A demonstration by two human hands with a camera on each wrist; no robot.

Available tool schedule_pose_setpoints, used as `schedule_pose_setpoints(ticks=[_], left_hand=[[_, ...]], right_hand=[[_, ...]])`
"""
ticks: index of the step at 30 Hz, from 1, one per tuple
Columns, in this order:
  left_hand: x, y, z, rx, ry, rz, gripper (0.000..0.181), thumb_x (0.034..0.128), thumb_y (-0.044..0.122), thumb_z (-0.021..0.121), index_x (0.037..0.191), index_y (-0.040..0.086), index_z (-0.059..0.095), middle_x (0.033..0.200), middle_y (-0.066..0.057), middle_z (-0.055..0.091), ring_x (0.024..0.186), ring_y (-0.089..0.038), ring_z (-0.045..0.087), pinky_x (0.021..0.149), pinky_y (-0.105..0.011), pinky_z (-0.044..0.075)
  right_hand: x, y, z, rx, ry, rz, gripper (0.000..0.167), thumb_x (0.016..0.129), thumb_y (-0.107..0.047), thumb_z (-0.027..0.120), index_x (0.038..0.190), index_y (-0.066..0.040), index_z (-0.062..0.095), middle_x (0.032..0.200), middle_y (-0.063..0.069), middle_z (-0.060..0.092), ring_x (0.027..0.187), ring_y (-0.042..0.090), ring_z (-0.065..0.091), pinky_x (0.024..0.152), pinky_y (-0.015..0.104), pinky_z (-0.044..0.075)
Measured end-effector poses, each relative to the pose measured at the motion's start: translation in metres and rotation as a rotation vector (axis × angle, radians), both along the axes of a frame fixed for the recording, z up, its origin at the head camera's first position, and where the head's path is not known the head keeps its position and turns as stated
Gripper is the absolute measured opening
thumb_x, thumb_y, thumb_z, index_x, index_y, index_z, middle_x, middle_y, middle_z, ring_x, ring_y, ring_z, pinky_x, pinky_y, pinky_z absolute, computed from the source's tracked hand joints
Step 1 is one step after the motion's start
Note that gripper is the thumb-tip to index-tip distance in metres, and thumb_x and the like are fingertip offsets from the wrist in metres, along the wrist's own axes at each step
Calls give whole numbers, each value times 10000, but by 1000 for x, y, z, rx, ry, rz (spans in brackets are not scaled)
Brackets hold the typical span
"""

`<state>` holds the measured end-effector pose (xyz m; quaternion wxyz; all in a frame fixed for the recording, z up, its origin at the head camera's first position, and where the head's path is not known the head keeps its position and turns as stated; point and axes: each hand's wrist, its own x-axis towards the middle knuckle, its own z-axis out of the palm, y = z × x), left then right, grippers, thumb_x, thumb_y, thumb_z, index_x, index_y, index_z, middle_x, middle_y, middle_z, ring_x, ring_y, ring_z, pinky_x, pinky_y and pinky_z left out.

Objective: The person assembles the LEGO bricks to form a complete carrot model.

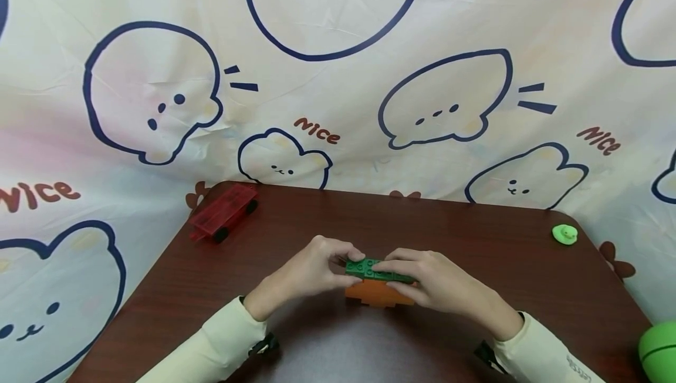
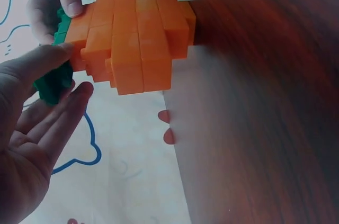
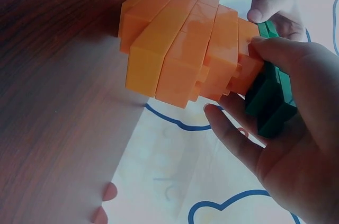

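An orange toy-brick build (image 2: 132, 38) made of several stacked layers, wider in the middle, appears upright on the table (image 1: 443, 348) in front of me. Green toy bricks (image 1: 388, 271) with studs cap its top. My left hand (image 1: 317, 268) pinches the left end of the green bricks, its thumb at the seam with the orange layer. From the other side, my right hand (image 1: 435, 280) holds their right end, fingers over the studs and thumb on the near face. In the right wrist view, the green bricks (image 3: 273, 94) lie partly hidden behind the right hand.
A red see-through toy wagon (image 1: 224, 213) with black wheels stands at the table's back left. A small green toy duck (image 1: 565, 234) sits near the right edge. Part of a round green object (image 1: 660, 351) shows at lower right. A printed cloth (image 1: 348, 107) hangs behind the table.
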<state>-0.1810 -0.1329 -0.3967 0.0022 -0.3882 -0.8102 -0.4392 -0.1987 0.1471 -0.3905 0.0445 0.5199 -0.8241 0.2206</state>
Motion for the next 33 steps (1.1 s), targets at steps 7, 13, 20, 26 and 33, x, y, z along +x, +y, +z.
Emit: schedule_pose_setpoints(ticks=[7, 13, 20, 26, 33], left_hand=[[-4, 2, 0, -39, 153, -28, 230, 861, 53, 815, 1080, 88, 755, 1019, -6, 779, 872, -29, 722, 806, -182, 587], [-4, 3, 5, -107, 260, -13, 237, 857, 98, 835, 1082, 99, 757, 1040, 2, 776, 893, -2, 698, 841, -126, 554], [-1, 1, -2, -133, 140, 70, 338, 881, 216, 834, 1177, 172, 676, 1074, 51, 730, 868, -80, 652, 801, -264, 592], [5, -6, -10, -141, -229, 121, 647, 896, 356, 813, 1457, 255, 507, 1316, 50, 656, 1129, -172, 675, 944, -419, 586], [12, -4, -33, -228, -271, 90, 257, 960, 311, 744, 1189, 241, 651, 1142, 91, 688, 1130, -121, 677, 934, -355, 583]], right_hand=[[-1, 1, 1, -8, 2, 12, 336, 974, -203, 727, 1305, -252, 695, 1146, -97, 690, 845, -37, 610, 716, 143, 528], [-1, 3, 1, 6, 12, 0, 340, 971, -205, 730, 1306, -253, 694, 1144, -98, 692, 839, -47, 611, 715, 138, 528], [1, 5, 3, 56, 72, -40, 486, 912, -291, 800, 1374, -304, 650, 1347, -55, 660, 1131, 107, 659, 923, 360, 581], [5, 19, 0, -21, -120, -177, 862, 858, -392, 840, 1580, -363, 369, 1567, -74, 494, 1421, 218, 517, 1075, 556, 490], [1, 44, -27, -8, -439, -226, 655, 918, -436, 765, 1491, -362, 457, 1416, -135, 620, 1299, 118, 618, 1047, 456, 531]])
